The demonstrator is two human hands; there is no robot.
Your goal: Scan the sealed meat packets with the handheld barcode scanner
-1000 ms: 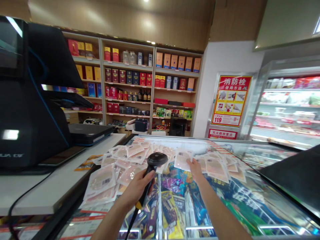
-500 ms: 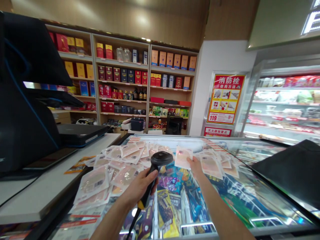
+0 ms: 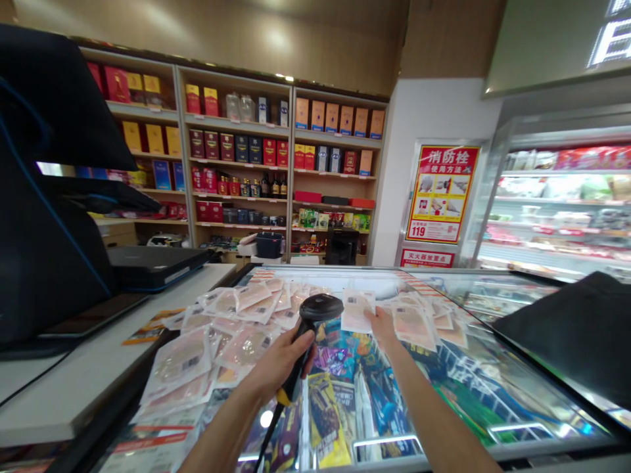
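My left hand (image 3: 283, 361) is wrapped round the handle of a black barcode scanner (image 3: 320, 307), its head pointing right and its cord running down toward me. My right hand (image 3: 383, 328) pinches the right edge of a flat clear packet (image 3: 355, 310) with a small barcode label facing up. The packet is just right of the scanner head, above the freezer's glass top. A large heap of similar packets (image 3: 241, 328) lies left of the scanner. Right of my right hand is a smaller group of packets (image 3: 414, 322).
Beneath the packets is a glass-topped freezer (image 3: 365, 453) with coloured ice-cream wrappers inside. At left, a black register (image 3: 44, 197) stands on a white counter (image 3: 64, 394). A black bag (image 3: 572, 335) lies at the right. Shelves of boxes (image 3: 236, 144) line the back.
The packet in my right hand has turned slightly, and its barcode label now shows on the upper face. My left hand keeps the scanner in nearly the same place. The view shifts slightly.
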